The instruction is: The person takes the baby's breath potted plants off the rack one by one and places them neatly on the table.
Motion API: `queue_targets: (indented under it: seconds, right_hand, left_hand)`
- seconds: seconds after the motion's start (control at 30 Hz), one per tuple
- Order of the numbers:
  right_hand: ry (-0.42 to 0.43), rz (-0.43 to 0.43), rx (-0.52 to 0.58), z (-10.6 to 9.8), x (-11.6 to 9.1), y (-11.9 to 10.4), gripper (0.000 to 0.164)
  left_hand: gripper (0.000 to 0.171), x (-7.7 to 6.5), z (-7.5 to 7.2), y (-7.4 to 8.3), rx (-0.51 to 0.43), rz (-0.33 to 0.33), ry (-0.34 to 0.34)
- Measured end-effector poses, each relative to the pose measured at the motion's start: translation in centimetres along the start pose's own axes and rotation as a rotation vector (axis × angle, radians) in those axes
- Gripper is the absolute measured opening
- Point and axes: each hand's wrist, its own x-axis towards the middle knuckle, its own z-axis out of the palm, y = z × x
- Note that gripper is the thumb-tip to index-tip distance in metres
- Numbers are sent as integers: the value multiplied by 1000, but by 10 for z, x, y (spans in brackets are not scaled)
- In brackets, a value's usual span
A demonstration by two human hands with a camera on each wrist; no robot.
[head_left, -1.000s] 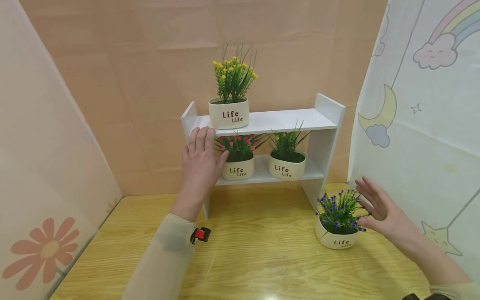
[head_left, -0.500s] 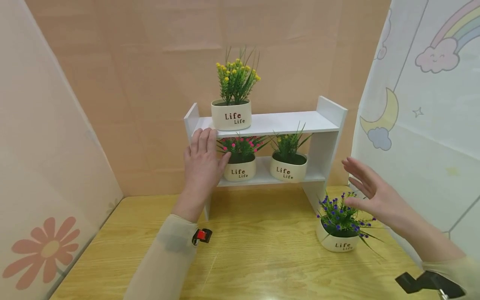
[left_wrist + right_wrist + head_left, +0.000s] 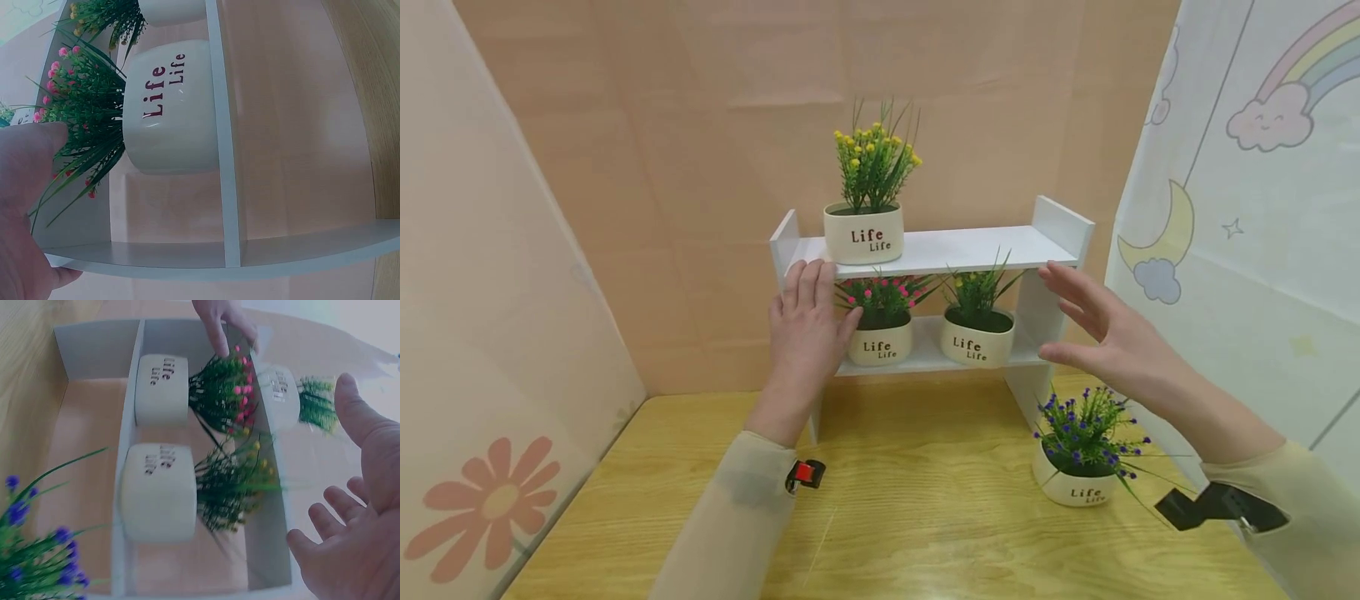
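My left hand rests at the upper left of the white shelf, its fingertips at the top board's front edge beside a pot of yellow flowers. Below the board, a pot of pink flowers stands right by that thumb. My right hand is in the air before the shelf's right side panel, fingers and thumb spread apart, holding nothing. Another pot with small yellow flowers sits on the lower board to its left. Under the right forearm, a pot of purple flowers stands on the table.
The wooden table carries the shelf near the back. An orange backdrop hangs behind it. A white panel with a flower print closes the left, and one with a moon print the right.
My right hand has left the purple flower pot, moving up and left to the shelf's right side. The left hand stays at the top board, and the pots stay where they were.
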Motion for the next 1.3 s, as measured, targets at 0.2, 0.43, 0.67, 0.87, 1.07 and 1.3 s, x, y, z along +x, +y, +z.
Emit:
queue_targets:
  seconds: [0.2,0.43,0.67,0.87,1.07,1.3]
  right_hand:
    - [-7,-1,-28,9,22,-25,96]
    - [-18,-13,-21,21,54,-46,94]
    - [-20,-34,-44,31,85,-59,92]
    - [-10,-36,-49,39,110,-62,94]
    - [-11,-36,-66,46,133,-60,95]
    - [-18,8,-89,53,149,-60,98]
  left_hand:
    - [83,0,0,1,-3,-7,-7]
    - [82,-1,1,1,6,-1,5]
    - [80,-2,2,1,7,6,5]
    - [81,-1,2,0,5,9,17]
    - [82,-1,2,0,-1,3,2]
    - [83,-2,2,-1,7,5,8]
